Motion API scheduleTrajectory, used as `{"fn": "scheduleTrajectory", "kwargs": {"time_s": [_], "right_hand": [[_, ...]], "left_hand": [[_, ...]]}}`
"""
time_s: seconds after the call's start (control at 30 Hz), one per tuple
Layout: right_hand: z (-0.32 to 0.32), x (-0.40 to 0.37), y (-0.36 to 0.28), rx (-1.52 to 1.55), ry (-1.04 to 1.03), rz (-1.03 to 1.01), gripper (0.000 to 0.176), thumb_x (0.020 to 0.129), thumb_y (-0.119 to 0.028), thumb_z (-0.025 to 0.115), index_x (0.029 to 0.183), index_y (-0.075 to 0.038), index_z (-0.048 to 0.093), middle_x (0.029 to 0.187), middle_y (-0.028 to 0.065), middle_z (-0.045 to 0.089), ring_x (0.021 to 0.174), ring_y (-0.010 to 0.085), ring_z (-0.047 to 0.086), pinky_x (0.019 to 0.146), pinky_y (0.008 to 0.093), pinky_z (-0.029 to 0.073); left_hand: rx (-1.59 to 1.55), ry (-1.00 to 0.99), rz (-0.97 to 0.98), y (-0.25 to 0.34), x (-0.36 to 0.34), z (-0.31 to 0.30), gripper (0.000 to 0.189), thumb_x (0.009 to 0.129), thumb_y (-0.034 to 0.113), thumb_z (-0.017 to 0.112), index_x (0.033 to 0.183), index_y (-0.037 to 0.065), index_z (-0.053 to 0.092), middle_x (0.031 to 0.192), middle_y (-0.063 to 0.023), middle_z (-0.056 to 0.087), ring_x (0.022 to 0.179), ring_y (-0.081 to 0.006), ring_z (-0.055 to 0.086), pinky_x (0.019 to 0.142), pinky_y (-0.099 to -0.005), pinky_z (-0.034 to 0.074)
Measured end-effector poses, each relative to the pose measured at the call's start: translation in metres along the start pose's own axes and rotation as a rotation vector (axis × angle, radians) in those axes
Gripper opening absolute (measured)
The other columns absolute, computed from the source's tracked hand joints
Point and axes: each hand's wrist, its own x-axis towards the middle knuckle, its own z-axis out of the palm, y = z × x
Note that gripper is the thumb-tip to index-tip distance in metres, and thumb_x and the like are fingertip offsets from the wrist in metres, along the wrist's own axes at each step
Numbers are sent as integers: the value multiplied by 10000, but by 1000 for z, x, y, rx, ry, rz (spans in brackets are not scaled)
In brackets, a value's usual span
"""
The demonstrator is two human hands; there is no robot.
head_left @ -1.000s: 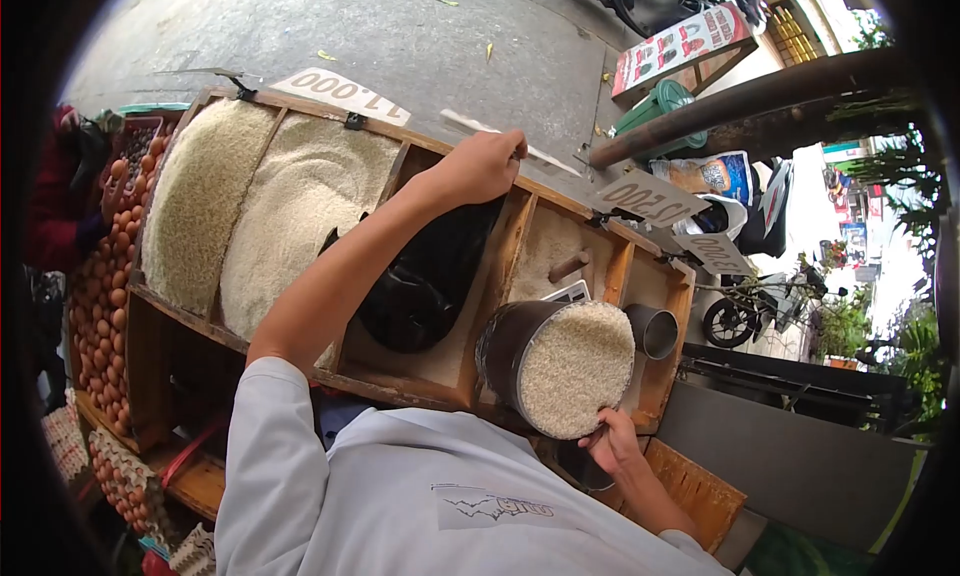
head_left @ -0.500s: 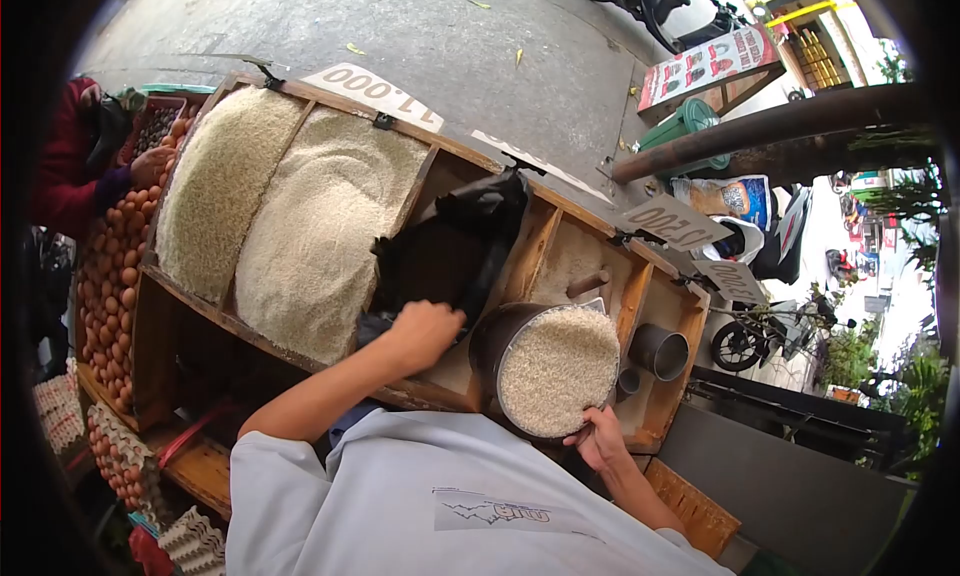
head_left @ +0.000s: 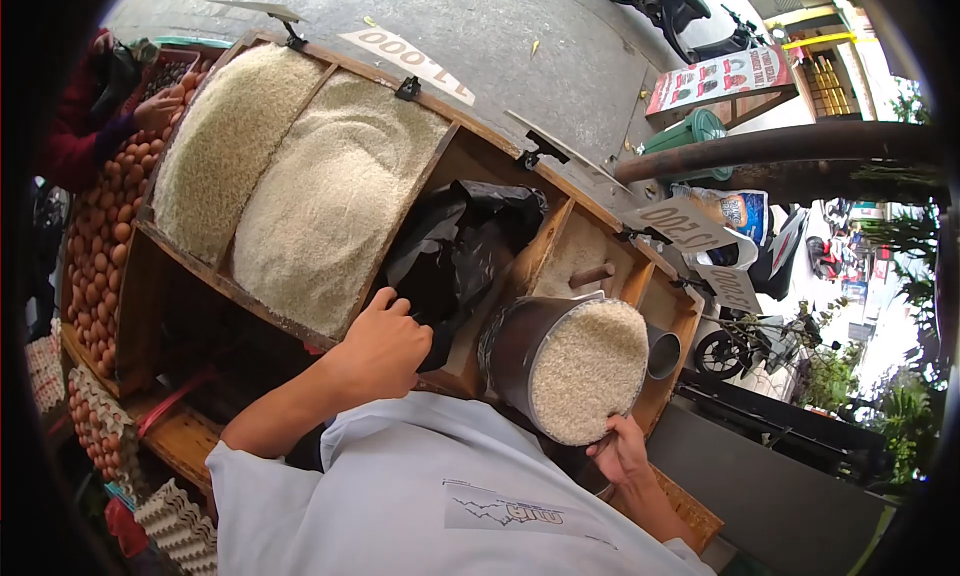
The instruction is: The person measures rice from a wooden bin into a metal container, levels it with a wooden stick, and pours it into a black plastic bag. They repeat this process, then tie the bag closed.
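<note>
My left hand [head_left: 385, 341] is closed on the near edge of a black plastic bag [head_left: 465, 241], with its fingertips partly hidden. The bag hangs open in a compartment of the wooden box, its far side standing up. My right hand [head_left: 622, 451] grips the rim of a round metal container [head_left: 515, 351], thumb over the edge. White rice [head_left: 590, 371] fills the container nearly to the rim. The container is tilted, its mouth turned toward me, to the right of the bag.
Two compartments of rice [head_left: 325, 201] lie left of the bag. A wooden handle [head_left: 592, 274] and a metal cup [head_left: 662, 353] are in right compartments. Price signs [head_left: 410, 64] line the far edge. Eggs [head_left: 105, 246] and another person's hand [head_left: 158, 108] are at left.
My left hand has moved left and toward me, pulling the bag's near edge along. The rice container has shifted right with my right hand, and more of its side shows. The view has shifted slightly.
</note>
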Motion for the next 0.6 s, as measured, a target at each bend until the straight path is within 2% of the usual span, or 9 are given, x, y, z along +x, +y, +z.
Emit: {"fn": "scheduleTrajectory", "kwargs": {"time_s": [0.07, 0.13, 0.2, 0.27, 0.33, 0.37, 0.47, 0.5, 0.6], "right_hand": [[9, -13, -9, 4, -8, -11, 444, 797, 6, 388, 1241, -7, 359, 1022, 160, 587, 745, 262, 649, 448, 352, 573], [19, -25, -16, -16, 0, -68, 444, 798, 4, 382, 1240, 5, 356, 1035, 174, 586, 728, 261, 653, 430, 336, 570], [33, -34, -22, -37, 8, -98, 440, 800, -1, 376, 1240, 13, 353, 1041, 183, 584, 713, 256, 655, 414, 322, 564], [45, -37, -29, -45, -41, -129, 440, 802, -5, 377, 1241, 12, 351, 1049, 185, 582, 722, 257, 657, 415, 325, 565], [52, -31, -34, -52, -54, -127, 445, 802, -5, 377, 1246, 11, 345, 1049, 183, 583, 724, 261, 658, 413, 326, 563], [55, -27, -36, -52, -67, -121, 450, 802, -6, 377, 1250, 10, 340, 1049, 181, 584, 726, 266, 658, 411, 327, 562], [69, -11, -40, -36, -101, -106, 453, 800, -11, 382, 1251, -7, 336, 1039, 175, 590, 718, 272, 659, 400, 333, 554], [75, -7, -40, -44, -108, -100, 453, 800, -11, 382, 1251, -7, 336, 1039, 175, 590, 718, 272, 659, 400, 333, 554], [97, 4, -42, -58, -164, -56, 455, 794, -13, 388, 1246, -24, 339, 1026, 172, 595, 689, 272, 657, 390, 338, 546]], "left_hand": [[47, 190, 276, -6, 2, 14, 384, 680, 156, 666, 1023, -8, 607, 862, -103, 643, 945, -248, 560, 1006, -422, 289], [-83, 166, 391, -2, 4, 22, 351, 698, 103, 636, 1033, 1, 611, 927, -121, 637, 948, -267, 565, 1018, -416, 317], [-412, -39, 482, -1, 14, 41, 375, 703, 58, 607, 1075, 7, 603, 1002, -153, 621, 969, -298, 571, 952, -387, 403], [-428, -115, 526, 0, 18, 58, 394, 722, 41, 570, 1114, 2, 585, 1064, -172, 601, 992, -315, 571, 879, -372, 465], [-381, -140, 478, 2, 15, 66, 385, 740, 52, 545, 1121, 31, 596, 1057, -162, 612, 980, -302, 584, 879, -385, 463], [-328, -8, 447, 1, 6, 45, 320, 743, 59, 529, 1047, 52, 627, 990, -152, 627, 970, -300, 583, 875, -389, 466], [-472, 993, 196, -37, 21, 5, 97, 722, 77, 571, 817, 56, 574, 821, -113, 571, 749, -317, 567, 679, -416, 460], [-510, 930, -41, -50, 28, -4, 131, 717, 104, 583, 833, 47, 564, 888, -130, 575, 798, -324, 576, 683, -418, 468], [-293, 724, -101, -88, 94, 40, 153, 704, 133, 602, 804, 26, 559, 834, -174, 590, 784, -363, 587, 665, -440, 470]]}}
